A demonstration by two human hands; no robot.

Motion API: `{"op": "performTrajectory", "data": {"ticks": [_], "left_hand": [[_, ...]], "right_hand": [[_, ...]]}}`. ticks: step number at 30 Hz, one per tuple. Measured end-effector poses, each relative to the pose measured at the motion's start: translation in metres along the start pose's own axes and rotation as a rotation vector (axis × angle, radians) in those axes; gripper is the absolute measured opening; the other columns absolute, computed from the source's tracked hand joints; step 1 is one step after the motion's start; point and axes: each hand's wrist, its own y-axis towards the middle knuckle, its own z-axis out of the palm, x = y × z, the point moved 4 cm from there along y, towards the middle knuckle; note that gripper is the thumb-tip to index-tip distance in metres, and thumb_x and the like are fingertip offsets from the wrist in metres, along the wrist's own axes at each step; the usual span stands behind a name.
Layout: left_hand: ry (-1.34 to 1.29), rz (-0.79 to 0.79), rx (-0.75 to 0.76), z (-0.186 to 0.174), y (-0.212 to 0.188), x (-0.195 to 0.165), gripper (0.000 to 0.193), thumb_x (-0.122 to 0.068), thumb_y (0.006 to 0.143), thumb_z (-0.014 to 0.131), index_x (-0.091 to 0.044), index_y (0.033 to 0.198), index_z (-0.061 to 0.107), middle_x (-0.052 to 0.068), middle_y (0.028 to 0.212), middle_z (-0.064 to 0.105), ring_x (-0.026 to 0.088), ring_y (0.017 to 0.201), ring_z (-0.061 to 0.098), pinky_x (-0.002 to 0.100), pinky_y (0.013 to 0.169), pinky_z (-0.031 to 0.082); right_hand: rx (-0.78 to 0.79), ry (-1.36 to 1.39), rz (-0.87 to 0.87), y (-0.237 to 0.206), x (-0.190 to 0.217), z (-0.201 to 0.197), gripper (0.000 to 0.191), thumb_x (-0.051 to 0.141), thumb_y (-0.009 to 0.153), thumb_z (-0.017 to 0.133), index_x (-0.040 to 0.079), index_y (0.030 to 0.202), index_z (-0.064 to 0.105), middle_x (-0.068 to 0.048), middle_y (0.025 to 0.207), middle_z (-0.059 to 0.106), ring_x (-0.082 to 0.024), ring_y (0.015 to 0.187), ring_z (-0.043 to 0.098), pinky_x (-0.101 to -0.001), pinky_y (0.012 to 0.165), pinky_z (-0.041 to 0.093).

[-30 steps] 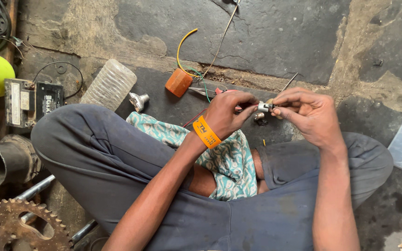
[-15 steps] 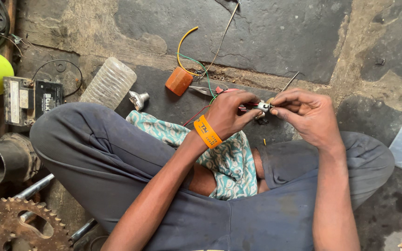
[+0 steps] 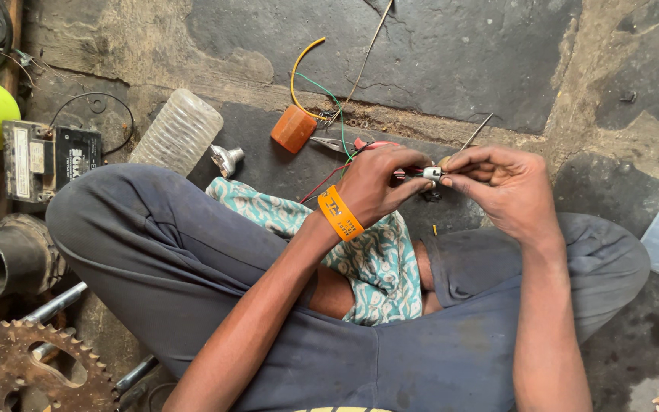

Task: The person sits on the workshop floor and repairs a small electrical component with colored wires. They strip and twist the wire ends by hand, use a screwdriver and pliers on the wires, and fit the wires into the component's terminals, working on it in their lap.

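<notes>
Pinching a small white connector (image 3: 432, 174) from both ends, left hand (image 3: 379, 187) and right hand (image 3: 505, 187) hold it lying left-to-right.

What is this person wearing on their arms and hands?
Both arms are bare from above the elbow down: no sleeves show, and no gloves. The left hand has an orange wristband with dark printed markings, snug around the wrist. The right hand and its wrist carry nothing: no band, watch or visible ring.
</notes>
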Motion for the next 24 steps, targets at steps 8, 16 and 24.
{"op": "performTrajectory", "data": {"ticks": [8, 16, 24], "left_hand": [[-0.163, -0.036, -0.015, -0.002, 0.000, 0.000, 0.027, -0.016, 0.091, 0.076, -0.001, 0.112, 0.071, 0.010, 0.098, 0.075, 0.018, 0.089, 0.075, 0.030, 0.076, 0.062], [-0.287, -0.115, 0.006, -0.005, 0.002, -0.004, 0.026, -0.013, 0.092, 0.076, 0.001, 0.113, 0.070, 0.010, 0.100, 0.076, 0.018, 0.093, 0.075, 0.030, 0.080, 0.060], [-0.342, -0.016, 0.049, -0.004, 0.000, -0.008, 0.026, -0.009, 0.093, 0.074, 0.000, 0.117, 0.070, 0.007, 0.107, 0.074, 0.013, 0.101, 0.071, 0.029, 0.090, 0.059]], "right_hand": [[0.021, 0.015, -0.052, 0.000, 0.009, 0.006, 0.018, -0.018, 0.086, 0.071, -0.009, 0.102, 0.072, -0.014, 0.111, 0.070, -0.018, 0.103, 0.071, -0.0303, 0.096, 0.062], [0.059, 0.039, -0.037, -0.001, 0.010, 0.002, 0.018, -0.017, 0.089, 0.068, -0.010, 0.106, 0.071, -0.016, 0.112, 0.070, -0.018, 0.100, 0.070, -0.0294, 0.092, 0.060], [0.087, 0.215, 0.110, -0.001, 0.000, -0.002, 0.025, -0.010, 0.088, 0.072, -0.007, 0.112, 0.065, -0.014, 0.105, 0.070, -0.019, 0.095, 0.071, -0.0307, 0.086, 0.061]]}}
